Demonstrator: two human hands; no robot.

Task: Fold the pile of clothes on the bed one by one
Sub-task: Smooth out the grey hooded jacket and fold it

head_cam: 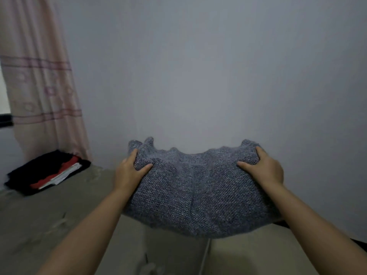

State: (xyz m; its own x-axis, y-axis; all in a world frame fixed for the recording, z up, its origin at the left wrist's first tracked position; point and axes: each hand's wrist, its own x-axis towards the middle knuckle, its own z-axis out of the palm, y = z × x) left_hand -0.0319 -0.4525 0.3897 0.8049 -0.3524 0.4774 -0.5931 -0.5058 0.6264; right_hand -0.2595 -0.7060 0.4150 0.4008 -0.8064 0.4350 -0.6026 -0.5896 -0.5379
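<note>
Far left: pink patterned curtain (42,86) hangs down to the bed (59,225), a dark window ledge (6,121) showing at its left edge. Below the curtain, a stack of folded clothes (47,172) lies on the bed against the wall, black on top and bottom, red and white layers between. Bed cover is a dull olive-beige, wrinkled. Left hand (129,171) grips the left upper edge of a grey knit sweater (194,193), thumb on the near face, fingers curled behind the bunched edge. Sweater is held up off the bed, sagging between both hands, in front of the plain grey wall (198,66); its hanging body hides the bed behind it. Right hand (264,167) clamps the right upper edge the same way, thumb pressed on the front.
</note>
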